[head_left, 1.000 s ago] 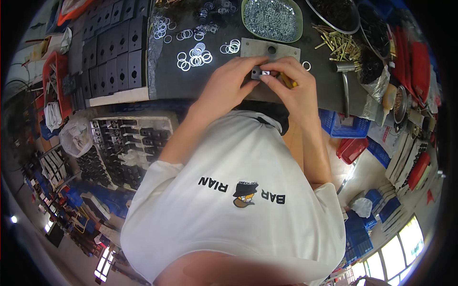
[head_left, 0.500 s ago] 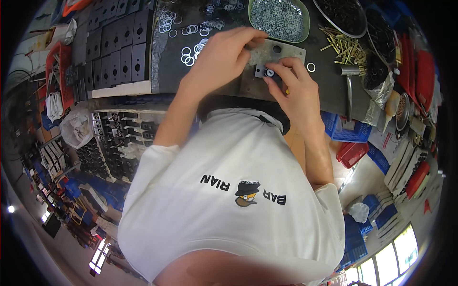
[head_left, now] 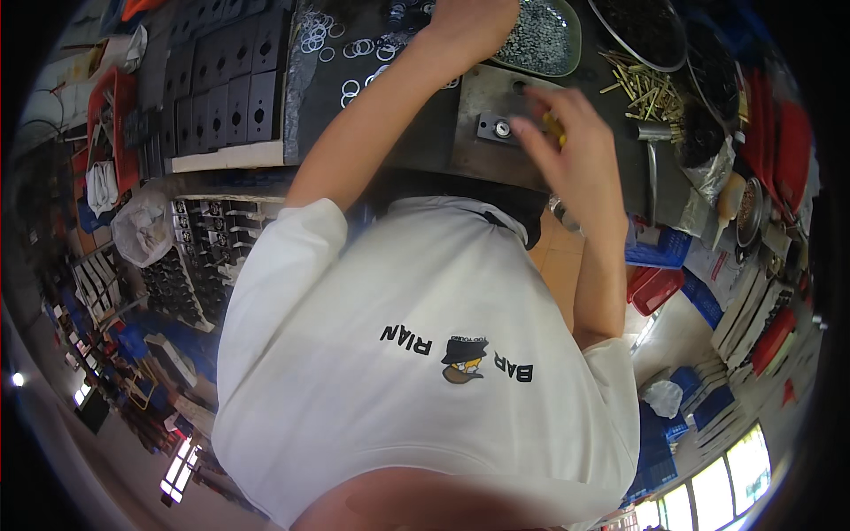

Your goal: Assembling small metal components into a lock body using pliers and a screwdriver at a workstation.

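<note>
My left hand (head_left: 474,25) is at the top edge, over the near-left side of a green tray (head_left: 577,55) of small shiny metal parts; its fingers are out of sight. On a grey steel block (head_left: 474,157) lies a small dark plate (head_left: 486,134) with a round silver part (head_left: 502,129) set upright in it. Just right of that plate, my right hand (head_left: 584,146) is partly smeared by motion. Its thumb points toward the silver part without closing on it. A yellow-and-dark slender object (head_left: 555,128) sits within the curled fingers, its kind mostly hidden.
White rings (head_left: 319,34) lie scattered left of the block, beside rows of black plates (head_left: 235,111) with holes. To the right are brass-coloured pins (head_left: 651,88), a hammer (head_left: 652,168) and a round pan (head_left: 637,31) of dark parts. A blue crate (head_left: 660,248) stands below the bench edge.
My left hand has left the block and moved up and away toward the green tray. My right hand has let go of the silver part and drawn right, the yellow object moving with it.
</note>
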A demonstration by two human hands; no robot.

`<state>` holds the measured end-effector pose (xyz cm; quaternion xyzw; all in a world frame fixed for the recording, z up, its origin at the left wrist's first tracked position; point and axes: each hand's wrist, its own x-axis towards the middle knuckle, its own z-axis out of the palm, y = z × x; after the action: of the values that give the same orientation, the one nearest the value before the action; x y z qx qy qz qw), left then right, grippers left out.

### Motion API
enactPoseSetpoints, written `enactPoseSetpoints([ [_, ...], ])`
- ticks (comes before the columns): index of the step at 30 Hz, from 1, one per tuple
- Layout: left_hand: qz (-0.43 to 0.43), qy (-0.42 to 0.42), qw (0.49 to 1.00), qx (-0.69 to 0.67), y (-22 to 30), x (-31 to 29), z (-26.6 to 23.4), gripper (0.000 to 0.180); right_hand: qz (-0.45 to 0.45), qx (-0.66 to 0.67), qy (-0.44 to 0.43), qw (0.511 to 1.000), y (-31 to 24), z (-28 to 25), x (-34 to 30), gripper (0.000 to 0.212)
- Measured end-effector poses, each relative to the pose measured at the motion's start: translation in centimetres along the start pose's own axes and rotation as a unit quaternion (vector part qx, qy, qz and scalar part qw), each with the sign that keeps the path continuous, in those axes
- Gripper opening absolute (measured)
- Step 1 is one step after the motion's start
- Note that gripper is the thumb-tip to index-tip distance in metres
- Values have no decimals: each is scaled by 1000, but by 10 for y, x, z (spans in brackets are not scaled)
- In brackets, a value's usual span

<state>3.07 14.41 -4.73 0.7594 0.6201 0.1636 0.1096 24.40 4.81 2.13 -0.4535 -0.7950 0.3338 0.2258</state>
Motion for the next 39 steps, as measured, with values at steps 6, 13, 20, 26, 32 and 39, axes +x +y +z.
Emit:
enactPoseSetpoints([
  [6, 0, -9, 1000, -11, 0, 1, -2, 9, -63, -185, 75, 978, 61, 11, 80, 28],
  [13, 5, 41, 987, -153, 7, -21, -36, 21, -71, -282, 34, 956, 68, 31, 98, 20],
  [20, -123, 37, 936, -327, 27, -90, -54, 24, -79, -312, 59, 945, 73, 37, 91, 16],
  [26, -207, 17, 862, -462, 40, -140, -50, 17, -33, -323, -6, 946, 63, 28, 93, 17],
  [32, -236, 55, 797, -553, 55, -167, -45, 19, -130, -182, 138, 965, 50, 17, 61, 18],
  [39, -248, 86, 783, -564, 70, -170, -28, 13, 216, 335, 96, 912, 0, 26, -35, 12],
])
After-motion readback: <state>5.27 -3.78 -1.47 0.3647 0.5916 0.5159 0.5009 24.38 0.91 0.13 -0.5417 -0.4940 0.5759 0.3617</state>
